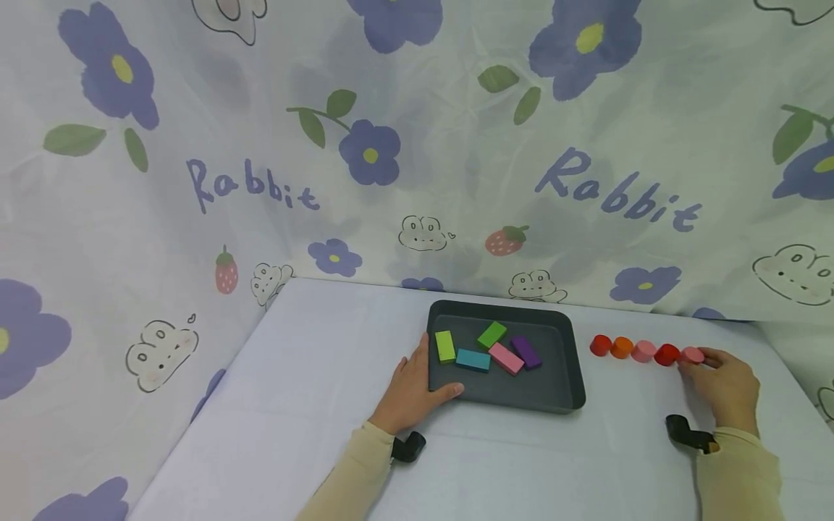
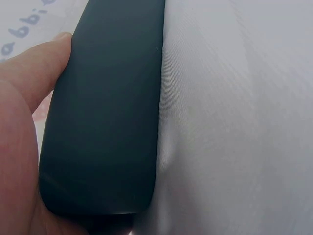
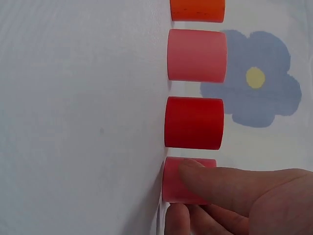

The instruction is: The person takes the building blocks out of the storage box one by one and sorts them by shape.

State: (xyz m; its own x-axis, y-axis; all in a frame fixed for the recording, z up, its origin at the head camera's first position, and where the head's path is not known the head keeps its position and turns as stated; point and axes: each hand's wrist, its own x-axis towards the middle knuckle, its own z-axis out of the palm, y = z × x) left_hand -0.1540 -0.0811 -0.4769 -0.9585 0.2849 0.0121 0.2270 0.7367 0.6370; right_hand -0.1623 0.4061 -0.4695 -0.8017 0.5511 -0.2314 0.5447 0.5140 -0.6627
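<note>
Within the pinch of the right hand (image 1: pixel 733 387), the end pink cylinder (image 3: pixel 172 182) is held, just beside a red cylinder (image 3: pixel 194 123). The tray (image 1: pixel 521 396) is touched by the left hand (image 1: pixel 405 389), thumb spread from fingers.

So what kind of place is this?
Probably an indoor play or activity corner: there's a white-covered table, a rabbit-and-flower cloth hanging behind it, and a dark tray of coloured blocks.
</note>
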